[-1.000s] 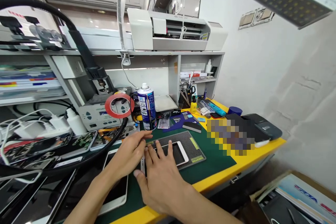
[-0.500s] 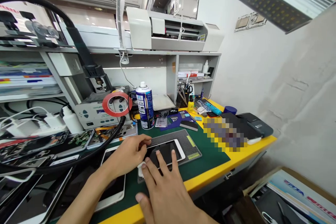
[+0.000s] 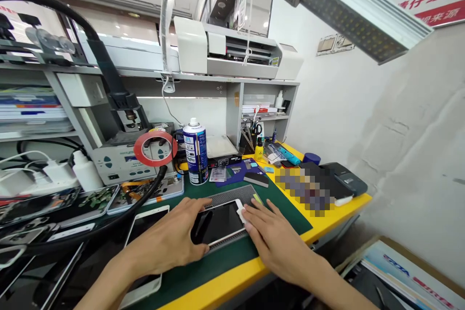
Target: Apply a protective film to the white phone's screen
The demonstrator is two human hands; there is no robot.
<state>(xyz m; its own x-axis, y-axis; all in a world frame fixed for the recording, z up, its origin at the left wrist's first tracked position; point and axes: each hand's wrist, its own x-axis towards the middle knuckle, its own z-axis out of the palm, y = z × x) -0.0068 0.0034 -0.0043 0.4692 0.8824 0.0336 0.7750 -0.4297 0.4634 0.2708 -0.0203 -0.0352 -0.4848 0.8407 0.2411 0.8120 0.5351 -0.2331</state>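
A white-framed phone with a dark screen [image 3: 222, 222] lies on a grey perforated pad [image 3: 234, 194] over the green mat [image 3: 286, 208]. My left hand [image 3: 174, 237] spans the phone's left end, thumb on the near edge and fingers at the far edge, gripping it. My right hand [image 3: 272, 237] is at the phone's right end, its fingertips pressing a small white cloth or wipe [image 3: 240, 214] against the frame there. The phone's left end is partly hidden by my left hand.
A spray can [image 3: 196, 152] and a red tape roll [image 3: 155, 148] stand behind the mat. Other phones and a white tablet [image 3: 142, 291] lie at the left. A lamp [image 3: 356, 9] hangs at upper right. The desk's yellow edge [image 3: 214, 290] runs in front.
My right hand has moved from over the phone's screen and near edge to its right end, with the white piece. My left hand has spread its thumb and fingers around the left end.
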